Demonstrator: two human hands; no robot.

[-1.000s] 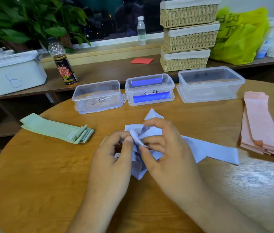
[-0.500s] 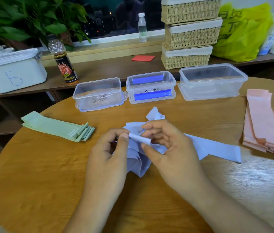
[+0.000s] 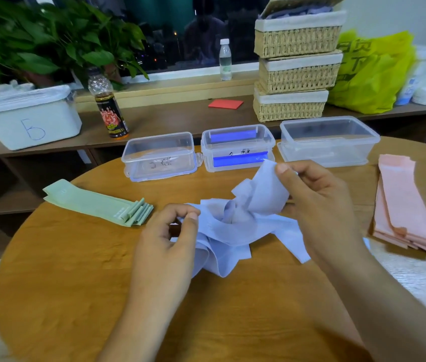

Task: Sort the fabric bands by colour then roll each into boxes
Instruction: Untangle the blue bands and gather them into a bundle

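- Right hand (image 3: 319, 205) first: what is it doing?
- It is raised at centre right of the frame. Thumb and fingers pinch one end of a pale blue band (image 3: 264, 189), held above a crumpled heap of blue bands (image 3: 232, 231) in the middle of a round wooden table (image 3: 76, 283). At lower centre, the left hand (image 3: 164, 244) pinches the heap's left edge between thumb and fingertips.
- Which step is that?
- Sorting looks finished. Green bands (image 3: 94, 205) lie stacked at centre left, pink bands (image 3: 402, 205) lie at the right edge, and the blue ones sit between them. I judge this to be the freeing of a single blue band before rolling. Next, that band needs to come clear of the tangle, lie flat, and be rolled tightly from one end.
- Where would a roll go?
- Three clear plastic boxes stand in a row along the table's far edge, at upper centre, and all appear open-topped. The left box (image 3: 159, 155) and the right box (image 3: 329, 139) look empty. The middle box (image 3: 232, 154) shows bright blue strips along its walls, though I cannot tell whether those are rolled bands.
- Anything in the way?
- Mainly the tangle itself, since neighbouring bands may drag along with the lifted one. Beyond the table, a shelf holds a drink bottle (image 3: 107, 105), a white tub (image 3: 23, 118) with a handwritten mark, stacked wicker baskets (image 3: 298, 74) and a yellow bag (image 3: 368, 74). None of these sits between the hands and the boxes.
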